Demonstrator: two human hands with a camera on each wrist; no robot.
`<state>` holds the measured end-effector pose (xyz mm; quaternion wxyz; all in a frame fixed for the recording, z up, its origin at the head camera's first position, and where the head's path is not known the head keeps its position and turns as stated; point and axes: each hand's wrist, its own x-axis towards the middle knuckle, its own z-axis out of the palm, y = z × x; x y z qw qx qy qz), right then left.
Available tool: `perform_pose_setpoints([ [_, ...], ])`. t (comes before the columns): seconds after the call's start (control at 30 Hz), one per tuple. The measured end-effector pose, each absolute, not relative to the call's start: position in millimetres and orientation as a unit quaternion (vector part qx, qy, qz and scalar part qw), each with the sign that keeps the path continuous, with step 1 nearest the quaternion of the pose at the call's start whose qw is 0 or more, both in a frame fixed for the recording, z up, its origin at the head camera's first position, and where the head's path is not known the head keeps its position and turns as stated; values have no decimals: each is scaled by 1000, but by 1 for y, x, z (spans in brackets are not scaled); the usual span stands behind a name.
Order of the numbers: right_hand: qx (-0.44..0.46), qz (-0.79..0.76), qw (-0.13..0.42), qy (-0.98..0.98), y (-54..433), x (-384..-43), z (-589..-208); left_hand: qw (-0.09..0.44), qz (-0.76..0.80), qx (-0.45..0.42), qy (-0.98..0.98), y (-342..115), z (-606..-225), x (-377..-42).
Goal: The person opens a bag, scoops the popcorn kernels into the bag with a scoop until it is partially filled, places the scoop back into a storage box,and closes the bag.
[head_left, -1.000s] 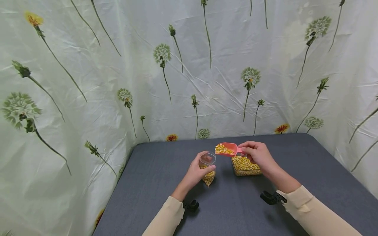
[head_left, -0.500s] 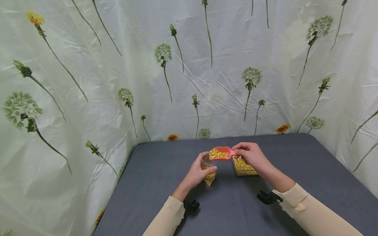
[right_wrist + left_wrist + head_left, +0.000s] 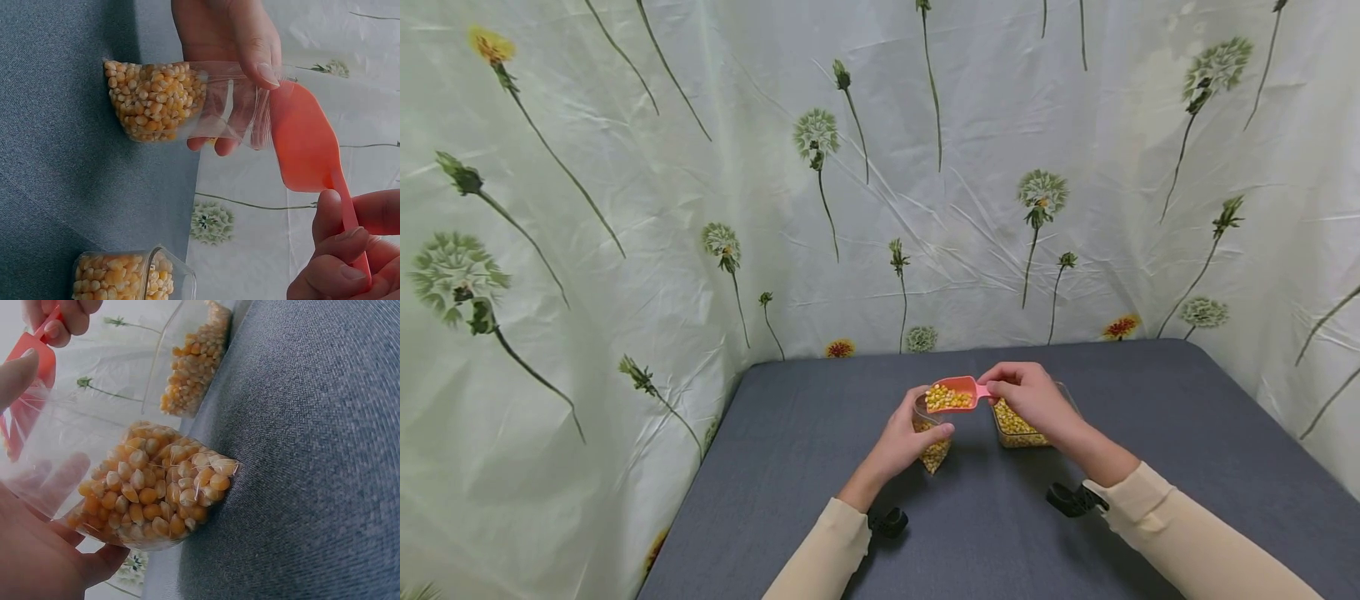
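Note:
My left hand [image 3: 904,435] holds a clear plastic bag [image 3: 150,487] upright, its fingers and thumb curled round the upper part. Corn kernels fill the lower portion of the bag, which bulges close over the table. My right hand [image 3: 1028,400] pinches the thin handle of a pink scoop [image 3: 306,137]. Heaped with yellow kernels [image 3: 947,397], the scoop lies nearly level, its front lip right at the bag's open mouth. In the right wrist view the scoop's underside shows, and its load is hidden there.
Behind and below my right hand stands a clear rectangular container [image 3: 1024,440] of corn kernels, partly covered by that hand in the head view. A dark grey cloth covers the table [image 3: 985,533]. A flower-printed curtain [image 3: 880,208] hangs behind it.
My right hand has moved left and slightly down with the loaded scoop, from beside the bag to over its mouth. My left hand and the bag have stayed nearly still.

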<state>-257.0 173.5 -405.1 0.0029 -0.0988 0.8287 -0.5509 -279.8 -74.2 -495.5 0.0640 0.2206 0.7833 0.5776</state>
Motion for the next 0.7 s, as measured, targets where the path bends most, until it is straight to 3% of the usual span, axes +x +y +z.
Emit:
perform_pose_setpoints([
  [0.7,-113,-460,-61,878,158,-251,-398,74,595,215,771,-74,-496,-280],
])
